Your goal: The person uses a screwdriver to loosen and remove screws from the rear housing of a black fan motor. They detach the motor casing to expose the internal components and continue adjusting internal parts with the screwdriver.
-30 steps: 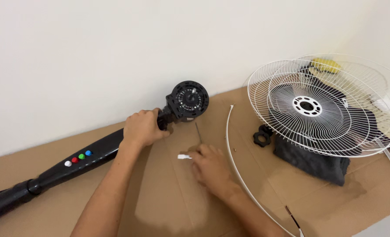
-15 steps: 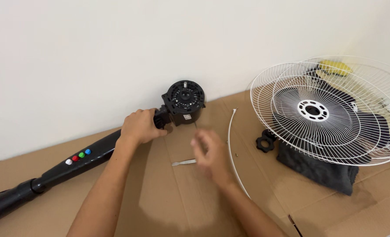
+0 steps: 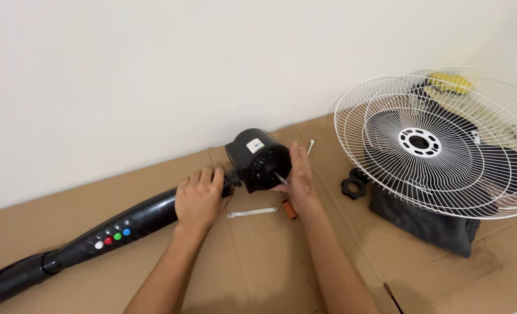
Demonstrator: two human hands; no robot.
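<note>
Left hand: the left hand (image 3: pixel 199 197) is wrapped over the neck of the black fan stand (image 3: pixel 113 229), fingers curled and pressed onto it just left of the motor housing (image 3: pixel 259 160).
Right hand: the right hand (image 3: pixel 296 174) is flat and open against the front of the motor housing, fingers together and pointing up, palm beside the bare shaft (image 3: pixel 280 178); whether the thumb grips the housing I cannot tell.
Change: a moment ago the right hand was lower on the cardboard, at the small metal strip (image 3: pixel 251 213); now it has let that lie and come up to the motor. The housing, which faced upward before, is now tipped so that its shaft points towards the camera.
Meaning: judging by this, the work has turned from the loose parts to steadying the motor head with both hands.
Where things lie: the stand runs from far left to centre on the cardboard (image 3: pixel 258 273); the strip and a small orange piece (image 3: pixel 289 208) lie just below the motor. A black knob (image 3: pixel 354 185) sits right of them, near the white fan grilles (image 3: pixel 439 136), which rest on a dark cloth (image 3: pixel 427 218).
Hard to tell: the stand's base is cut off at the left edge; the orange piece is partly hidden by the right wrist; the yellow object (image 3: pixel 447 81) behind the grilles is unclear.
</note>
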